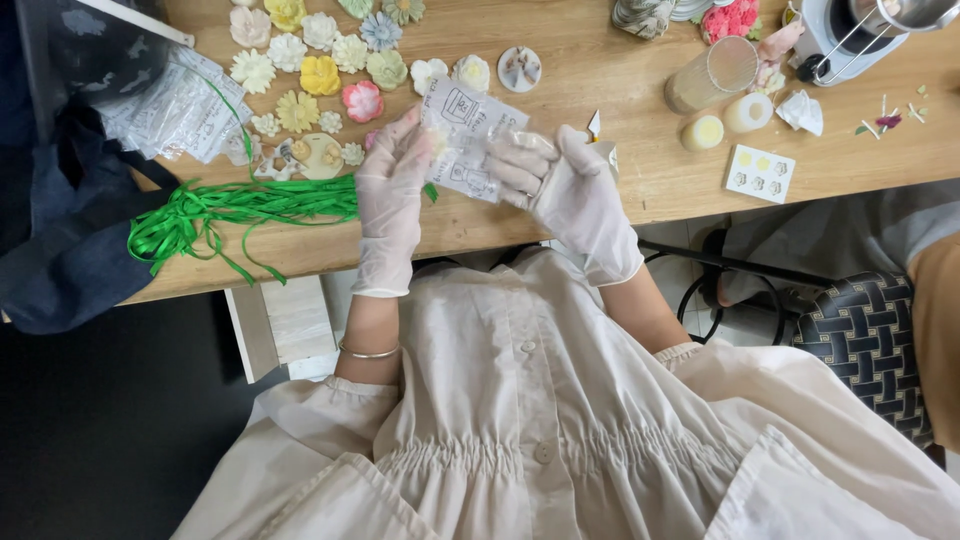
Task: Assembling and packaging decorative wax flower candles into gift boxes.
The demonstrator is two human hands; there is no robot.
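Observation:
Both my hands wear thin white gloves and hold a small clear plastic bag (462, 135) with printed drawings over the wooden table (600, 70). My left hand (392, 185) grips the bag's left edge. My right hand (555, 175) pinches its right side, fingers curled. What is inside the bag is hard to make out. A bundle of green ribbon (240, 205) lies just left of my left hand. Pastel flower-shaped pieces (320, 75) are spread on the table beyond my hands.
A pile of clear plastic bags (175, 100) lies at the far left. Round candles (703, 132), a glass cup (712, 72), a small white card (760, 172) and a white pot (850, 35) sit at the right. A woven chair (865, 335) and another person's clothing are at the right edge.

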